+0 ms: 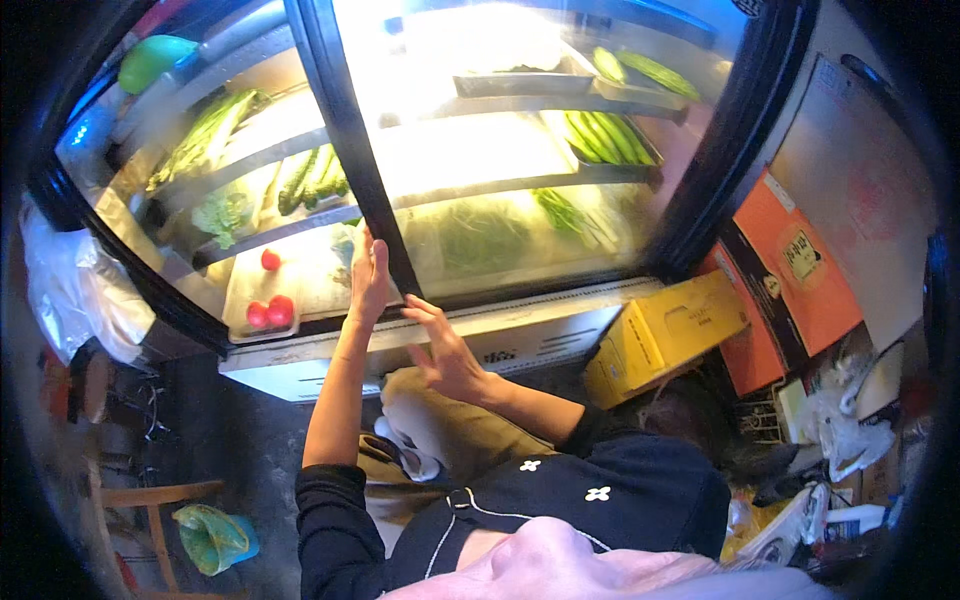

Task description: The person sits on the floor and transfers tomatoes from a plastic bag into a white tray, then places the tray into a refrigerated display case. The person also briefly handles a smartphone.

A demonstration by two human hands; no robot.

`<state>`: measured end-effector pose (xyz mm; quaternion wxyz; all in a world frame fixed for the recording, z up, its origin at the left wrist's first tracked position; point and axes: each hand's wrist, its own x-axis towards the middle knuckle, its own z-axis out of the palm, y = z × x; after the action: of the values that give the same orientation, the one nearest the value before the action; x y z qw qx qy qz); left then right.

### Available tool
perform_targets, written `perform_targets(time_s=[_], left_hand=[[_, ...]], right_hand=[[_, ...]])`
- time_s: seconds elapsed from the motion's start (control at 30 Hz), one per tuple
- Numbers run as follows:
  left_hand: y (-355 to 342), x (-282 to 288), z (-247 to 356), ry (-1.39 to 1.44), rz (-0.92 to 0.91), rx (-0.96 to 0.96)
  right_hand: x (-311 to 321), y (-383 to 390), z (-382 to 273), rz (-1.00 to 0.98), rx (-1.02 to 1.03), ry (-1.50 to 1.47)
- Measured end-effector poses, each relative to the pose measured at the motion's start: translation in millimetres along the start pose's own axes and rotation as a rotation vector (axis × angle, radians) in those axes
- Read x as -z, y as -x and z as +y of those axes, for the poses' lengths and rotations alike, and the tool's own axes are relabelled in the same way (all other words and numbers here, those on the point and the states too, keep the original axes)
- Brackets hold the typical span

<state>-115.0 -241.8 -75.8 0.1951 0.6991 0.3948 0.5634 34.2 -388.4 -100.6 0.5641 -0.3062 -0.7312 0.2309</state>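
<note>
Landmark: the black door frame (350, 150) that runs down the middle of the glass-fronted display fridge (470, 330); every place below is told from it.
Far left of the frame: a white plastic bag (75, 290) outside the fridge, and low on the floor a wooden stool (150, 510) with a green bag (212, 538) beside it.
Left of the frame, behind glass: leafy greens (205, 135) on the upper shelf, dark cucumbers (312, 178) below them, and red tomatoes (270, 310) on a white tray on the lowest shelf.
Left hand (369, 280): pressed flat against the foot of the frame, fingers straight and together; it grips nothing, only touches the frame's edge.
Right hand (440, 345): just right of the frame and lower, palm open with fingers spread, close to the fridge's white base panel; it holds nothing, and whether it touches the panel cannot be told.
Right of the frame, behind glass: a metal tray (520, 80) at the top, pale green gourds (605, 135) in the middle, loose greens (480, 235) at the bottom.
Far right of the frame: a yellow carton (665, 335) and an orange carton (800, 270) on the floor against the fridge.
Progress: judging by both hands at the frame, the door is being handled; nothing has been taken out or is in hand, and whether the door is open or shut cannot be told.
</note>
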Motion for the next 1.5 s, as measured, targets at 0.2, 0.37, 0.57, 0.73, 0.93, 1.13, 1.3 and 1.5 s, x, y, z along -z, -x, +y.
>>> perform_targets(time_s=[0.2,0.37,0.57,0.73,0.93,1.13,1.3,1.5], left_hand=[[3.7,-28.1,1.0,0.113,0.000,0.137],[3.2,-26.1,0.0,0.094,0.035,0.158],[1.6,-21.7,35.0,0.093,-0.114,0.193],[7.4,-8.3,16.6,0.340,-0.179,0.155],[-11.2,31.1,-11.2,0.538,0.257,0.351],[-78.5,96.3,-106.8,0.484,0.578,0.611],[-134.4,143.1,-164.0,0.292,0.548,0.727],[-163.1,169.0,-198.8,0.230,0.153,0.669]], right_hand=[[91.2,99.9,9.0,0.099,-0.310,0.255],[119.7,126.1,11.0,0.161,-0.588,0.252],[96.4,68.4,11.5,0.097,-0.419,0.197],[56.2,22.2,1.7,0.078,-0.257,0.038],[48.8,14.8,0.3,-0.005,-0.279,-0.017],[52.3,23.2,17.8,-0.031,-0.363,0.019],[52.0,13.3,12.1,-0.009,-0.408,-0.017],[47.6,3.6,30.5,0.002,-0.425,0.015]])
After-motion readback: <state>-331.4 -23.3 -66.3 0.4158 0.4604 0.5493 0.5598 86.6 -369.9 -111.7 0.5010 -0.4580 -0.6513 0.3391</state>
